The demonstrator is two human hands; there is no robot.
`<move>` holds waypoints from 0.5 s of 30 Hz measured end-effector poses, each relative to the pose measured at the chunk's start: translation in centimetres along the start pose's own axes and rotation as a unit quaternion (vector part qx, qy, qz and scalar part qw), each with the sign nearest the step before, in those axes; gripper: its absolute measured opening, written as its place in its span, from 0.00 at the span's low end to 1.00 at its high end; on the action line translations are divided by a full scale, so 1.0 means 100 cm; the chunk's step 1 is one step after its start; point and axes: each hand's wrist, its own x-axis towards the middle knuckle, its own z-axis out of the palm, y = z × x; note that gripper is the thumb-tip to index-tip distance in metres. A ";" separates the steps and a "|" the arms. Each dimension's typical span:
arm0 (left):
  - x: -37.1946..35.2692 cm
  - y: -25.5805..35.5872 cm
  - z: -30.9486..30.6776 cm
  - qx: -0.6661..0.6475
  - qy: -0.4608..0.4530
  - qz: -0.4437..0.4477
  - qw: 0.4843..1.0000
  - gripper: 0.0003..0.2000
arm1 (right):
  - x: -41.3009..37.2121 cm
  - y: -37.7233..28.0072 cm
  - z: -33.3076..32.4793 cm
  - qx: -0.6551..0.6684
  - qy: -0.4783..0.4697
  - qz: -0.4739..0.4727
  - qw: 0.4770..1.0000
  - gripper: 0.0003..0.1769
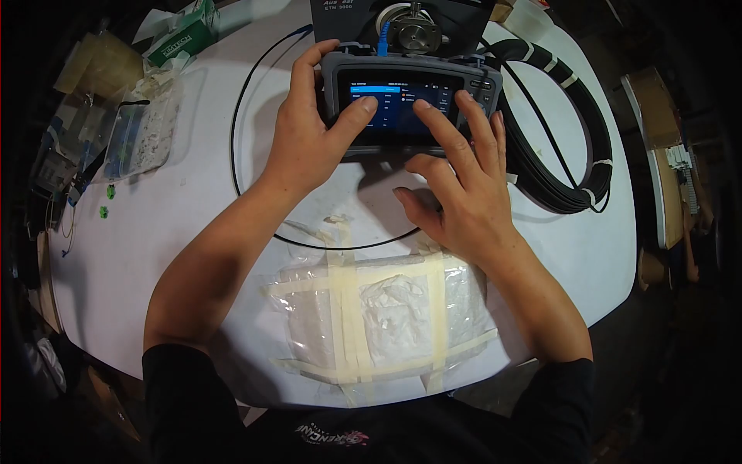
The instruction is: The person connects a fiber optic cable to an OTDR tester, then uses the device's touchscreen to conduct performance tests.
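Note:
A grey handheld device (410, 145) with a lit screen stands near the far side of the white table. My left hand (313, 127) grips its left edge, fingers at the top corner and thumb over the screen. My right hand (464, 170) is at the screen's right part with its fingers spread; the index fingertip is over the display, and nothing is held. A blue connector (382, 39) is plugged into the device's top. A thin black cable (234, 139) loops round from the back left, passing below the device.
A coil of black cable (568, 197) lies right of the device. Behind it stands a dark box (332, 27) with a metal fitting (417, 35). Taped clear plastic (394, 317) covers the near tabletop. At left are a plastic container (143, 139) and green box (183, 40).

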 end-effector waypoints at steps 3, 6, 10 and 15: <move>0.000 -0.001 0.000 0.000 -0.003 0.008 1.000 0.36 | 0.000 0.000 0.000 -0.002 -0.002 0.002 1.000 0.18; 0.000 0.000 0.000 0.007 -0.002 0.000 1.000 0.37 | 0.000 0.000 0.000 -0.001 -0.002 0.002 1.000 0.18; -0.001 -0.001 -0.002 -0.001 -0.004 0.011 1.000 0.36 | -0.002 0.001 -0.002 -0.001 -0.004 0.008 1.000 0.17; -0.001 0.000 -0.004 -0.020 -0.021 0.004 1.000 0.37 | -0.002 0.000 -0.004 -0.008 -0.006 0.016 1.000 0.16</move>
